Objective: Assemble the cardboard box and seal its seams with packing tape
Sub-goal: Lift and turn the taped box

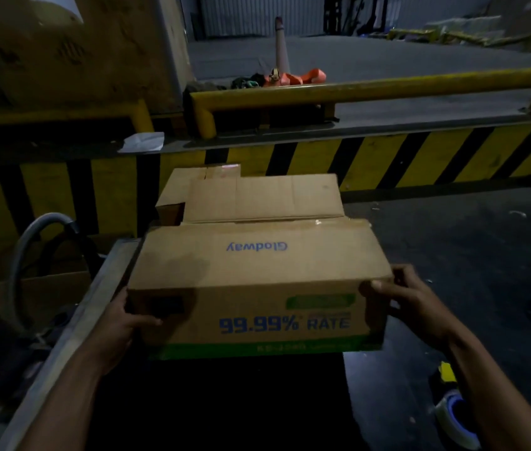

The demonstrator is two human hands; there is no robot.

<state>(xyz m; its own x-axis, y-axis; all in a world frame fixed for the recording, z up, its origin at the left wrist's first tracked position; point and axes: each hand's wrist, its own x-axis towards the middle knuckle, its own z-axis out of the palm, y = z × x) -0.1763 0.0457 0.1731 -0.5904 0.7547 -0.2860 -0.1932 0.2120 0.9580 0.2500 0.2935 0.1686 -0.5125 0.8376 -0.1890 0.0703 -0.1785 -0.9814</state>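
Note:
A brown cardboard box (257,265) with blue "Glodway" and "99.99% RATE" print and a green strip along its bottom edge is held in front of me, lying on its side. Its far flaps (257,196) stand open toward the striped barrier. My left hand (124,317) grips the box's near left corner. Holding the right end is my right hand (410,301), thumb on the front face. A roll of clear packing tape (456,421) with a blue core lies on the dark floor at the lower right, partly behind my right forearm.
A yellow-and-black striped barrier (387,154) with a yellow rail (355,89) runs across ahead. A metal edge (72,327) slants along the left, with a grey hose (26,252) beside it. A traffic cone (282,50) and large cardboard (62,50) stand beyond.

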